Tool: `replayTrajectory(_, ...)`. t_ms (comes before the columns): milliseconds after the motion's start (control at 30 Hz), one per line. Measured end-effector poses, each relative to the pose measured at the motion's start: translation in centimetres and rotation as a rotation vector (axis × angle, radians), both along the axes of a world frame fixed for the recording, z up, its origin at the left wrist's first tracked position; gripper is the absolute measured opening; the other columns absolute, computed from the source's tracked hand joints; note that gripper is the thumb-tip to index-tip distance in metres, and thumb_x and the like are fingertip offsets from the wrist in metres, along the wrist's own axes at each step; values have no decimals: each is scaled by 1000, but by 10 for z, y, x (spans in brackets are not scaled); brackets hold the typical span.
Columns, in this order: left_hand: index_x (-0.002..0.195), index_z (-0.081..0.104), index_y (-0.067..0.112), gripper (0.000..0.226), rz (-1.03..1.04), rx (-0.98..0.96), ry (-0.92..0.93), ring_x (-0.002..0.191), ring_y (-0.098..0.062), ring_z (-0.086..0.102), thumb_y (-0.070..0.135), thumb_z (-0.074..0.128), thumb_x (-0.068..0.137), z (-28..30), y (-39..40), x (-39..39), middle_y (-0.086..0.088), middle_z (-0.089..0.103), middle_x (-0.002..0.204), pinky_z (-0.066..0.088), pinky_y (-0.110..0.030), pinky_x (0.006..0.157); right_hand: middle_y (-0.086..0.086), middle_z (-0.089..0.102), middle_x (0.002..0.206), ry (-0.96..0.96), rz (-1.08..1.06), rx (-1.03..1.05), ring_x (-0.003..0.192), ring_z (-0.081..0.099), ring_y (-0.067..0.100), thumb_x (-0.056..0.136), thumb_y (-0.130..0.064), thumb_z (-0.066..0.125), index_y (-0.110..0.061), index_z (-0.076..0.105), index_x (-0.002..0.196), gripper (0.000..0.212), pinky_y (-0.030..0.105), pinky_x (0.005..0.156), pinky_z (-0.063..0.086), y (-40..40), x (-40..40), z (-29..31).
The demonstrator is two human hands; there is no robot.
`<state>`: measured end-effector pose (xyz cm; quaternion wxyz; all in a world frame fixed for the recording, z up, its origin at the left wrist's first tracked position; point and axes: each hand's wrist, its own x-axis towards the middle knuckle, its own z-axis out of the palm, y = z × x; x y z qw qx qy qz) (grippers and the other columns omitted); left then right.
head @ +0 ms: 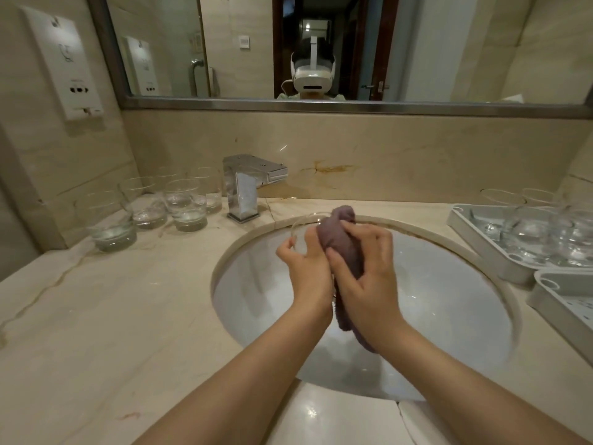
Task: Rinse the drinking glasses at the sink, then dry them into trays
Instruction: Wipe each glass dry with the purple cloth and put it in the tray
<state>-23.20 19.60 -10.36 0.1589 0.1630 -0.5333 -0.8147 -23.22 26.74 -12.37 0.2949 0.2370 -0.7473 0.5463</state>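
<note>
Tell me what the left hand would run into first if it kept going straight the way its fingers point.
Probably the faucet. The left hand grips a glass over the sink, fingers pointing up-left toward the faucet's base; the glass would arrive first. Depth is uncertain, so it might reach the counter edge instead.

The cloth [345,248] over the basin is a dull purple-mauve. The sink [449,316] is plain white, ringed by a cream stone rim. The counter [112,316] is pale beige marble with thin brown veins, and the far backsplash [385,155] matches it, marked by an orange-yellow stain. The faucet [247,184] is shiny chrome. The glasses [186,203] at far left are clear and colourless. The trays [475,232] on the right are light grey-white. The mirror frame [321,106] is brushed grey metal.
</note>
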Motion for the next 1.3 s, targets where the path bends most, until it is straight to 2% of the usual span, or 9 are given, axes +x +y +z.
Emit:
replayTrajectory(133, 129, 27, 25, 40, -53, -126, 31, 93, -21, 61, 47, 42, 98, 0, 9, 8, -3, 58, 100, 50, -47, 94, 3, 52, 111, -87, -48, -216, 101, 52, 2, 86, -40, 55, -35, 51, 103, 19, 19, 89, 42, 2, -10, 6)
replayTrajectory(233, 125, 26, 29, 34, -184, -327, 96, 75, -6, 56, 43, 42, 99, 0, 16, 11, 4, 53, 88, 50, -25, 75, 6, 62, 102, -433, 16, -569, 95, 60, 21, 95, -27, 54, -28, 54, 95, 2, 44, 90, 48, 18, -20, 13)
replayTrajectory(367, 131, 24, 30, 48, -332, -449, 88, 79, 2, 58, 46, 51, 94, -2, 15, 13, 1, 54, 98, 45, -8, 61, 27, 63, 116, -716, 132, -812, 105, 62, 44, 86, -35, 56, -6, 55, 114, 41, 62, 93, 48, 30, -30, 10)
replayTrajectory(600, 132, 20, 38, 72, -200, -554, 117, 93, -14, 56, 45, 70, 81, 0, 4, 11, -5, 45, 118, 50, -27, 83, 6, 63, 100, -677, 99, -709, 91, 63, 22, 97, -34, 51, -22, 53, 97, 12, 39, 81, 51, 25, -21, 16)
replayTrajectory(767, 131, 26, 26, 38, -101, -224, 42, 72, 4, 58, 37, 44, 100, 2, 0, 8, 5, 53, 96, 50, -15, 66, -1, 47, 110, -111, -25, -122, 99, 50, -5, 92, -25, 61, -27, 54, 107, 16, 6, 84, 39, 5, 4, 9)
replayTrajectory(900, 132, 27, 23, 38, -78, -267, 38, 78, -8, 57, 41, 38, 101, -3, 4, 9, 5, 55, 90, 50, -37, 85, -2, 44, 114, -20, -97, -97, 100, 48, -6, 85, -40, 54, -30, 53, 112, 28, 7, 87, 39, 1, -5, 1)
replayTrajectory(1033, 135, 27, 26, 43, -174, -400, 117, 78, -11, 57, 45, 39, 99, -5, 13, 12, -1, 56, 94, 49, -30, 75, 5, 60, 100, -405, 32, -525, 91, 59, 16, 93, -29, 54, -26, 53, 95, 4, 33, 82, 48, 19, -20, 15)
replayTrajectory(1200, 134, 30, 30, 78, -302, -473, 159, 86, -10, 61, 66, 51, 68, 0, 10, 11, -8, 60, 112, 49, -24, 72, 30, 62, 114, -801, 214, -857, 102, 62, 50, 86, -28, 59, -2, 53, 117, 41, 65, 88, 49, 27, -34, 9)
replayTrajectory(1300, 132, 24, 35, 97, -341, -569, 99, 103, -9, 54, 72, 61, 50, 2, 4, 9, -3, 46, 122, 46, -21, 83, 24, 63, 117, -813, 132, -846, 107, 63, 43, 90, -30, 55, -9, 56, 119, 36, 56, 90, 50, 26, -31, 10)
